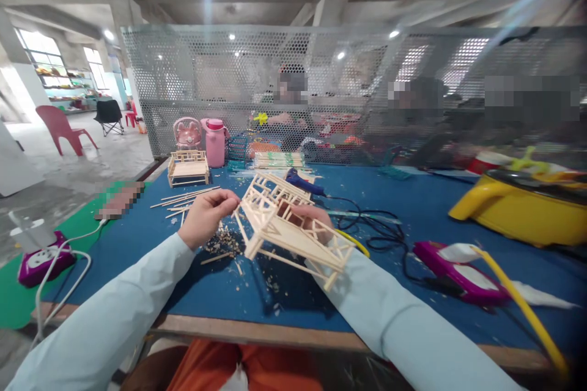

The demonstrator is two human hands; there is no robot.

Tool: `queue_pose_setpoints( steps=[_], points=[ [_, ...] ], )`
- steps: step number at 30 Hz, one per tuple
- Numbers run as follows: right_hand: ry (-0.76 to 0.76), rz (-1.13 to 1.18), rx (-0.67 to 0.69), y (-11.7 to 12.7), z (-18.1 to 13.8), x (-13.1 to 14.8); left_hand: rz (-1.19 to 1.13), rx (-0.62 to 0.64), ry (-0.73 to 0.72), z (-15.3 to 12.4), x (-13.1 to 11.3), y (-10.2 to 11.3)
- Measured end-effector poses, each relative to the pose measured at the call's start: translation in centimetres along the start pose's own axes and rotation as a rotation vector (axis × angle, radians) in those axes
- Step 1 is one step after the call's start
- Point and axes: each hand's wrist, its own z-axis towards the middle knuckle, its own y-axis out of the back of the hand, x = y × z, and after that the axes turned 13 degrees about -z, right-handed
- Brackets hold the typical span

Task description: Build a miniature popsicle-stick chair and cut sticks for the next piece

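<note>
A small model frame (284, 226) built of pale wooden sticks is held above the blue table top (403, 208), tilted. My right hand (312, 220) grips it from behind, mostly hidden by the sticks. My left hand (206, 215) is closed in a pinch at the frame's left corner, on a thin stick. Wood scraps (224, 244) lie on the table just below my hands. Both my arms wear pale blue sleeves.
Loose sticks (183, 200), a finished stick bench (188, 168), a stick stack (279, 160) and a blue glue gun (300, 183) with black cord lie behind. A pink bottle (214, 140), yellow pot (523, 208), purple tool (458, 272) and power strip (39, 256) surround. People sit beyond a mesh screen (321, 73).
</note>
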Motion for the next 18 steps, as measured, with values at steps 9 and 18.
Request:
queue_pose_setpoints(
  steps=[9, 18],
  points=[
    [0.203, -0.014, -0.147, -0.4, 0.2, 0.3, -0.063, -0.453, 0.194, 1.2, 1.3, 2.1],
    [0.250, -0.265, 0.022, -1.4, 0.3, -1.2, -0.052, 0.010, 0.243, 0.3, 0.2, 0.3]
  ],
)
